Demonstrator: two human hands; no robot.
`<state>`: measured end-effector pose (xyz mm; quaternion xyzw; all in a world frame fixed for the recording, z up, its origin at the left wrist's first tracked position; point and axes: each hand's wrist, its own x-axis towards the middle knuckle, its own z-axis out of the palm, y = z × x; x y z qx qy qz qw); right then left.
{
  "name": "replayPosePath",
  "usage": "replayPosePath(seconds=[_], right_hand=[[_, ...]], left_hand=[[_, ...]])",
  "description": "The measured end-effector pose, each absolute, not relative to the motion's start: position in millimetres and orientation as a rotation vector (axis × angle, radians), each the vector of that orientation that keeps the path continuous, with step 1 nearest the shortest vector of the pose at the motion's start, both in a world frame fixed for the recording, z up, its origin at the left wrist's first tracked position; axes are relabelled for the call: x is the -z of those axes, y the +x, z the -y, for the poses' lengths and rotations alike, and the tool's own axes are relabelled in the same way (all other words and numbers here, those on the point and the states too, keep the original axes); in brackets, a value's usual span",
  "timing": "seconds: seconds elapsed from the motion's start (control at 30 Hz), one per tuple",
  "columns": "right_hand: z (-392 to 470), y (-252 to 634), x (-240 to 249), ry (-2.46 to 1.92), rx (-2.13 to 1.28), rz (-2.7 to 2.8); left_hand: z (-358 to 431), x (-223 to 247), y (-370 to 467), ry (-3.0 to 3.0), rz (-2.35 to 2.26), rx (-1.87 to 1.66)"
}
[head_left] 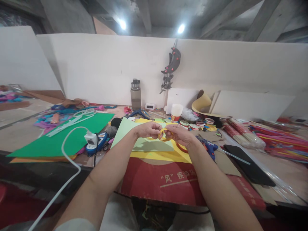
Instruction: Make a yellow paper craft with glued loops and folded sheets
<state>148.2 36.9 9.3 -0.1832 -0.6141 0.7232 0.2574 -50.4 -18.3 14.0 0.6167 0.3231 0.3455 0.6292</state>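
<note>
Left hand (pixel 152 130) and right hand (pixel 180 134): close together, fingertips of each pinched on one yellow loop (pixel 165 140), a narrow band curled into a ring. The loop was held between the hands, raised over a pale green sheet (pixel 126 134). That sheet overlapped a yellow sheet (pixel 149 155), which lay in turn on a red board (pixel 154 181) with pale lettering.

Items to the left: a large green sheet (pixel 72 141) bearing pale strips (pixel 69 125); beside it stood a white plug (pixel 91 139) with its white cable, seated in a blue power strip (pixel 99 144).

Items to the right: a blue glue gun (pixel 210 148) lay just beyond the right forearm; a black slab (pixel 249 164) was farther out, near bundled coloured stems (pixel 281 141).

At the back: a grey bottle (pixel 136 98) stood upright, a small white clock (pixel 150 106) beside it; a paper cup (pixel 176 111) stood farther right.
</note>
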Motion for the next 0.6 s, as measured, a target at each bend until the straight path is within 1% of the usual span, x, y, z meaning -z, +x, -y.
replayPosePath(seconds=[0.4,0.5,0.6], right_hand=[[-40.8,152.6,-5.0,-0.466,-2.007,1.667],[-38.5,148.3,-4.0,-0.397,-1.969,1.613],[-39.2,142.3,-2.3,-0.437,-1.919,1.476]], left_hand=[[20.7,-17.9,-47.5,1.433,-0.737,-0.768],[18.5,-15.7,-49.2,1.379,-0.753,-0.855],[14.7,-13.2,-51.2,1.303,-0.781,-1.022]])
